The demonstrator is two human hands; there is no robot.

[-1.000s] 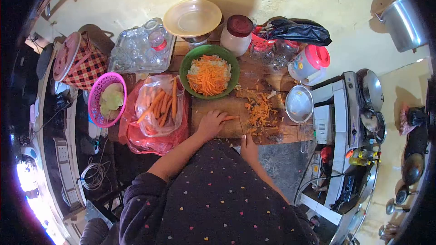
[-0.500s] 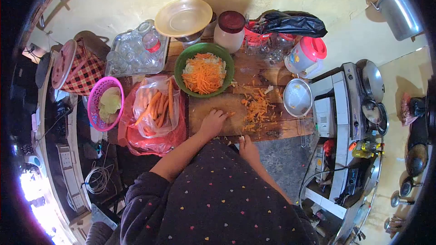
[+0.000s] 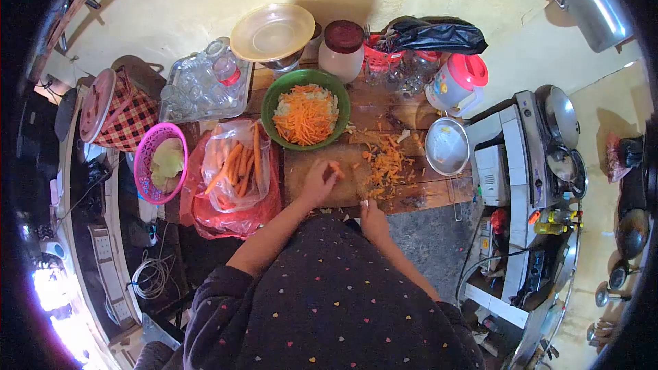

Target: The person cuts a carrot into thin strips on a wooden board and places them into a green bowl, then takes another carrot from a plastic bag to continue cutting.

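Observation:
My left hand [image 3: 319, 185] is over the wooden cutting board [image 3: 301, 168], its fingers closed round a short piece of carrot [image 3: 335, 168]. At the board's near right edge, my right hand [image 3: 373, 219] grips the pale handle of a knife [image 3: 364, 203]; its thin blade is hard to make out. Beyond the board stands a green bowl [image 3: 346, 120] heaped with carrot strips [image 3: 305, 120] over paler shreds. Orange peelings [image 3: 387, 164] lie scattered just right of the board. To its left, whole carrots [image 3: 240, 164] rest in a clear plastic bag on a red bag [image 3: 226, 223].
A metal strainer [image 3: 447, 147] lies at the table's right side, near a pink-lidded jug [image 3: 458, 85]. Behind the bowl are a jar with a dark red lid [image 3: 343, 38] and a beige bowl [image 3: 273, 31]. A pink basket [image 3: 140, 164] and a tray of glasses [image 3: 240, 99] occupy the left.
My left hand has lifted slightly and turned, bringing the carrot piece up and left from the board. The right hand with the knife has hardly moved. The view has shifted a little.

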